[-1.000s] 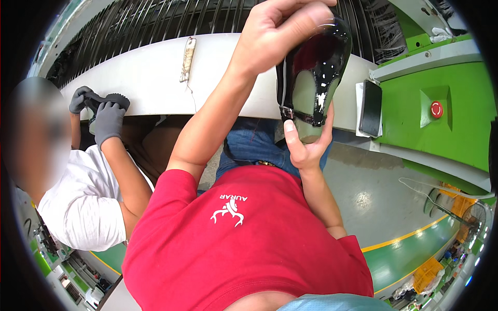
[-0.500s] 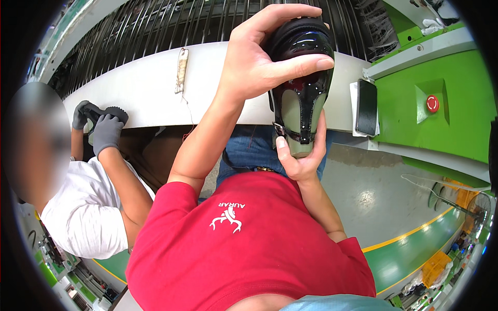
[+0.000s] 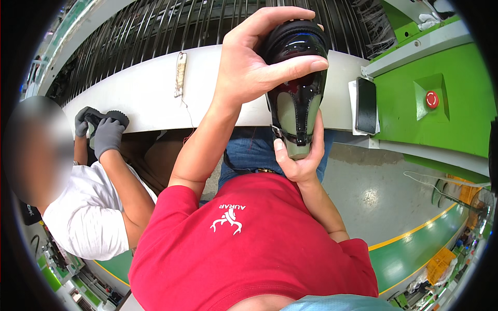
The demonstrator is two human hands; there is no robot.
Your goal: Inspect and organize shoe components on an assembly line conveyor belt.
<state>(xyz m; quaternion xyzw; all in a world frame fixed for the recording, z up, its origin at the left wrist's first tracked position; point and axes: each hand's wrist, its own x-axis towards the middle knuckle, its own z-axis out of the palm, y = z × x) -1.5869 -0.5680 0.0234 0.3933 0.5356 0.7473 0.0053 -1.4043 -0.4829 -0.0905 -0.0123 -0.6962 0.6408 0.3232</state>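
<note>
A worker in a red T-shirt [image 3: 249,249] grips a glossy black shoe [image 3: 297,98] at both ends. The right hand [image 3: 302,165] is clamped on its near end, thumb and fingers on either side of a gray-green form [image 3: 299,150] that fills the shoe; a small buckle [image 3: 276,131] sits on the strap beside the thumb. The left hand [image 3: 246,65] is clamped on the far end, thumb laid across the shiny upper and fingers curled over the top. The shoe is held up across the near edge of a white table [image 3: 142,98]. On that table, a cord-wrapped tool [image 3: 180,75] lies to the left and a dark phone [image 3: 366,106] rests on white paper [image 3: 354,109] to the right, beside a green machine [image 3: 402,111] with a red button [image 3: 432,99]. At left, a co-worker in gray gloves [image 3: 109,136] holds a dark shoe [image 3: 116,117]. Dark metal bars [image 3: 176,26] line up behind the table.
</note>
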